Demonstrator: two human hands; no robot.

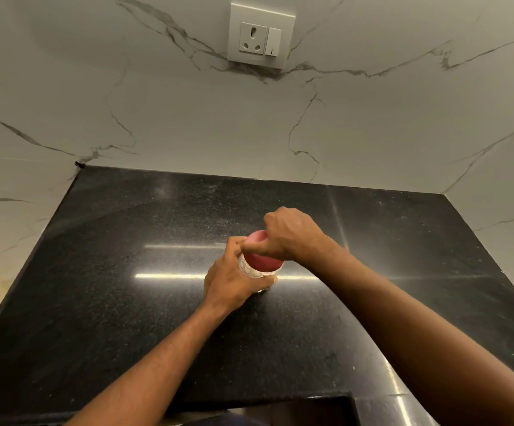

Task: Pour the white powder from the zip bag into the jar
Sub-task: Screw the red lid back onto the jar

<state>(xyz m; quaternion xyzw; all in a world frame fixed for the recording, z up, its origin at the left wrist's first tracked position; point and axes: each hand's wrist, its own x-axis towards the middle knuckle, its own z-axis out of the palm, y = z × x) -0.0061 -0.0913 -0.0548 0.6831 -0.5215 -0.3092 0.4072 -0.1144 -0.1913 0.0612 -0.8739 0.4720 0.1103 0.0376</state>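
Note:
A small clear patterned jar (pixel 253 272) with a pink-red lid (pixel 261 260) stands near the middle of the black granite counter (pixel 126 272). My left hand (pixel 234 279) wraps around the jar's body from the left. From above and the right, my right hand (pixel 292 233) grips the lid, fingers curled over its far edge. The zip bag of white powder is not in view. Most of the jar's body is hidden behind my left hand.
A marble-patterned wall (pixel 188 118) rises behind and beside the counter, with a white socket and switch plate (pixel 260 35) high up. A cut-out edge (pixel 326 404) shows at the counter's near side.

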